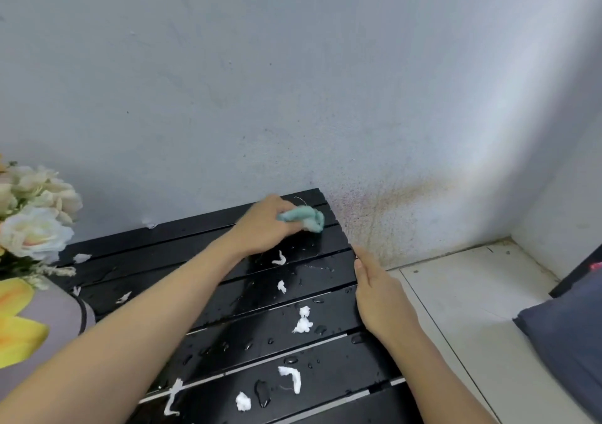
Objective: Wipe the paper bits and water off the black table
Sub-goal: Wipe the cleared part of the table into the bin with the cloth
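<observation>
Gripping a bunched cloth [303, 218], the left hand [264, 225] presses it at the one o'clock corner of the black table [329, 293]. The right hand [381, 296], fingers straight, likely steadies the three o'clock edge. Paper bits [303, 321] and water [262, 392] spread toward six o'clock.

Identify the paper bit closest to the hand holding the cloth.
The curled white paper bit right beside the left hand gripping the teal cloth; all others lie farther off.

On the black table [221, 335] I count about ten paper bits [303, 321] and one teal cloth [303, 218]; left of it one flower bunch [35, 221], right of it one cushion [570, 342].
</observation>
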